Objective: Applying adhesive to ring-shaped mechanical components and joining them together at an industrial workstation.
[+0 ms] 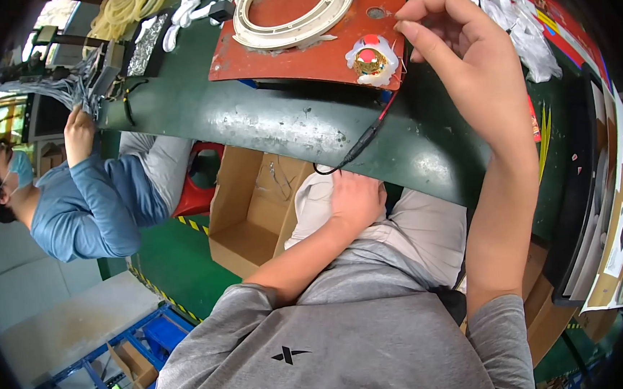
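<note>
My right hand is raised over the right edge of a rusty red board, its thumb and forefinger pressed together. Whatever they pinch is too small to make out. Just left of it, a small white piece with a gold centre and red spots lies on the board's near right corner. My left hand rests at my lap against the bench's front edge, its fingertips hidden. Near it, a black cable with a thick sleeve runs up to a red lead under the board.
A cream plastic ring sits on the board. White gloves and yellow tubing lie at the far left of the green bench. White bagged pieces are heaped at right. An open cardboard box stands below, beside a seated co-worker.
</note>
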